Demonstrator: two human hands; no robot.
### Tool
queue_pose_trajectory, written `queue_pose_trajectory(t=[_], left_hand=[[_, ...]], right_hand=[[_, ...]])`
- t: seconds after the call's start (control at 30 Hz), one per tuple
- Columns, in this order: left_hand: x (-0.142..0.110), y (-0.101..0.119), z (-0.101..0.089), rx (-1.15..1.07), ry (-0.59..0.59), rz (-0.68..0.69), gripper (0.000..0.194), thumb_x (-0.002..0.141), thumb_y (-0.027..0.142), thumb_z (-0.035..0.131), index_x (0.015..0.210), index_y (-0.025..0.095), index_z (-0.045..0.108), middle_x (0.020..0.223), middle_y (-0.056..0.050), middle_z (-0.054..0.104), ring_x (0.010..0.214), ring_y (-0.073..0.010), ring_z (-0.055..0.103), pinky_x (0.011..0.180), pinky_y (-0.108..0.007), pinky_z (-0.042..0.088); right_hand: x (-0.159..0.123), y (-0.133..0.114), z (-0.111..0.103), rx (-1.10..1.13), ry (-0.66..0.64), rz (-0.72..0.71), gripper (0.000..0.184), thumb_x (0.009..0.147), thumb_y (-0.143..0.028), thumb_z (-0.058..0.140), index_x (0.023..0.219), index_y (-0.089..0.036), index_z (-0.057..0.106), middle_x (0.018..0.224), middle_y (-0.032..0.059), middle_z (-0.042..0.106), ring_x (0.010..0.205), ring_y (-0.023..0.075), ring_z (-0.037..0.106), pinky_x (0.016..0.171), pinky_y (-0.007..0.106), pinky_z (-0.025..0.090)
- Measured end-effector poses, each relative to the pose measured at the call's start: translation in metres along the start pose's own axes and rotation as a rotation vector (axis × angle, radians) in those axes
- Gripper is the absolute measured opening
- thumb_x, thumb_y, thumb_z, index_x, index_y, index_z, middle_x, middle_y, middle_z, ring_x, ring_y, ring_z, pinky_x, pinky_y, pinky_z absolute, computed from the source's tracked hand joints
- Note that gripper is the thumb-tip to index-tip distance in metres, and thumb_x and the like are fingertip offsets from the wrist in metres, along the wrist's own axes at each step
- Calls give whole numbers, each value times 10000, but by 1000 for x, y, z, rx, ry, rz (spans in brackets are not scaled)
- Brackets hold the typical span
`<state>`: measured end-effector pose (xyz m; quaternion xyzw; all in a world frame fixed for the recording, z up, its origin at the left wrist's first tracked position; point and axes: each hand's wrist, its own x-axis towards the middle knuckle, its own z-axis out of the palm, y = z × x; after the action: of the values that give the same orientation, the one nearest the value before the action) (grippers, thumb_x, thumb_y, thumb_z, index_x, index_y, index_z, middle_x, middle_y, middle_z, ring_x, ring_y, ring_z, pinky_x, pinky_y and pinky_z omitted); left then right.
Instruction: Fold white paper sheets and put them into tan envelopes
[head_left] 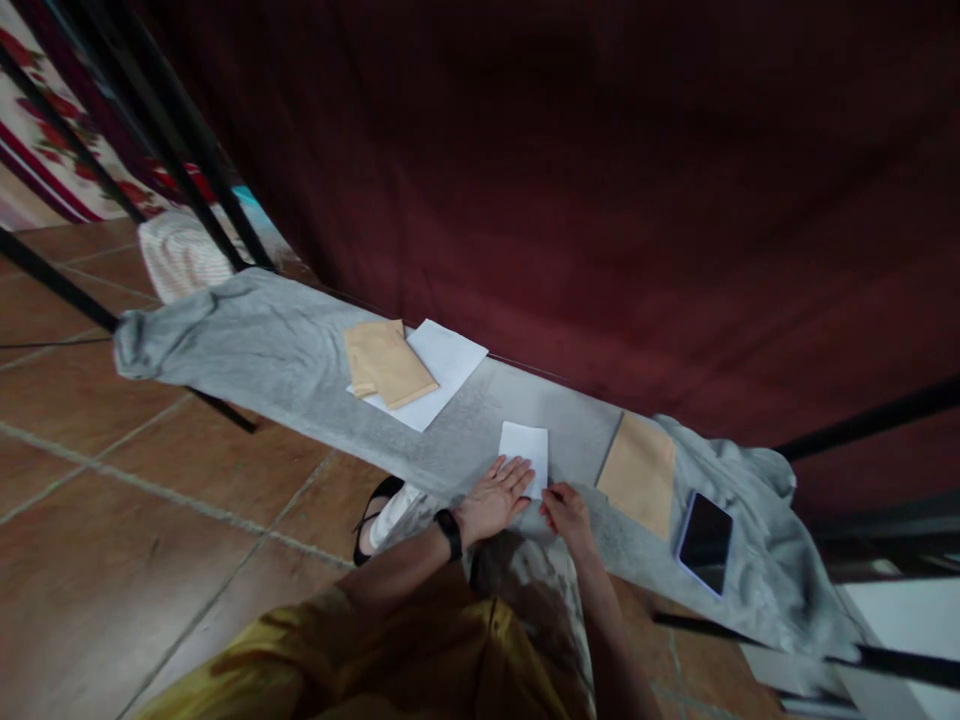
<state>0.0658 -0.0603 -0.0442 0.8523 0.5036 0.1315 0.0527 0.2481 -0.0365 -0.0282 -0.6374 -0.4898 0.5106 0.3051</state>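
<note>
A small white sheet of paper (527, 442), perhaps folded, lies on the grey cloth in front of me. My left hand (496, 497) rests flat on its lower left part, fingers stretched out and holding nothing. Close by the lower right corner of the paper is my right hand (566, 512), its fingers curled together. Whether they pinch the paper's edge or something small cannot be made out. To the left, brown paper envelopes (397, 370) overlap a larger white sheet (450, 362). Right of my hands lies another flat brown piece of paper (641, 470).
A smartphone (706, 542) lies at the right on the grey cloth (292, 340), which covers a long narrow bench. A dark red curtain (525, 200) hangs right behind it. Black metal bars (67, 285) stand at both ends. Tiled floor (172, 500) shows at left.
</note>
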Motion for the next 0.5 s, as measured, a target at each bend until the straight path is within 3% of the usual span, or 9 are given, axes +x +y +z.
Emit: queue_pose_trajectory(t=[0.13, 0.23, 0.37, 0.5], left_hand=[[3, -2, -6, 9, 10, 60, 489, 1039, 345, 447, 1482, 139, 470, 1591, -123, 438, 1524, -217, 311, 1283, -432, 151], [5, -1, -12, 11, -12, 105, 482, 1039, 289, 433, 1492, 127, 447, 1612, -121, 403, 1529, -220, 299, 1285, -433, 145], [5, 1, -24, -4, -71, 51, 504, 1019, 126, 340, 1506, 211, 438, 1619, -65, 405, 1515, -204, 333, 1257, -441, 224], [1, -2, -39, -17, -107, 99, 488, 1022, 123, 329, 1456, 255, 511, 1568, -55, 486, 1472, -219, 407, 1199, -424, 319]], right_hand=[[-7, -1, 4, 52, -79, 12, 212, 683, -425, 649, 647, -221, 604, 517, -22, 629, 365, 106, 451, 370, 226, 310], [-15, 0, 11, 146, -66, 13, 290, 688, -500, 654, 723, -215, 616, 597, 1, 672, 422, 114, 492, 402, 231, 360], [-26, 3, 20, 274, -56, 15, 374, 681, -552, 682, 821, -209, 628, 709, 20, 706, 487, 117, 533, 450, 236, 400], [-29, 6, 25, 389, -64, 39, 358, 672, -502, 734, 816, -190, 635, 760, 58, 716, 533, 127, 569, 462, 243, 406]])
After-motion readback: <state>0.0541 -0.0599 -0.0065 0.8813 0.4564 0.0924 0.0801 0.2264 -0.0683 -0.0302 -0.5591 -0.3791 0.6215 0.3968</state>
